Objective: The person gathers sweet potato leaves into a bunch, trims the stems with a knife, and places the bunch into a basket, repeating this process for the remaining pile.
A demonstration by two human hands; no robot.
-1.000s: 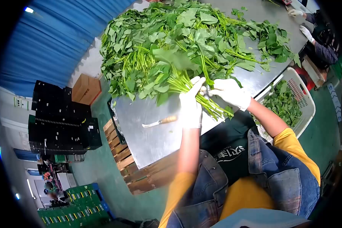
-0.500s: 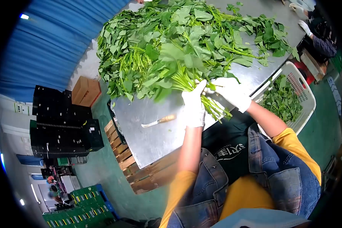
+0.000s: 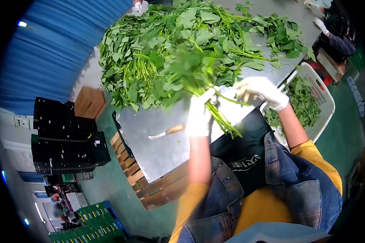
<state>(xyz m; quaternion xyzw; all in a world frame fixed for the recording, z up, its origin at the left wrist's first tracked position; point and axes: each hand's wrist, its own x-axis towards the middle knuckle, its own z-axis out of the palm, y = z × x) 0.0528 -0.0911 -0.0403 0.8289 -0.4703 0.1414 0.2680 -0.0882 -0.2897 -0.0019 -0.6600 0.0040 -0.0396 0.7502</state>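
Observation:
My left hand (image 3: 199,115), in a white glove, is wrapped round the stems of a bunch of leafy greens (image 3: 223,119). The leaves fan out above the fist, blurred by motion, and the stem ends stick out below it. One stem (image 3: 233,100) juts sideways from the bunch towards my right hand (image 3: 257,91). Also gloved in white, that hand is just right of the bunch with its fingers curled in; whatever they hold is hidden. A knife with a wooden handle (image 3: 175,129) lies on the metal table (image 3: 144,150), left of my left hand.
A big heap of leafy greens (image 3: 129,69) covers the table's far side. At my right stands a white plastic basket (image 3: 326,101) holding greens. Other people's gloved hands (image 3: 320,25) show at the far edges. A wooden pallet (image 3: 150,190) sits beneath the table; black crates (image 3: 61,150) are stacked left.
My right hand has moved right, away from the bunch, and one stem now sticks out sideways. My left hand still grips the bunch, slightly further left. Another person's gloved hand shows more at the top.

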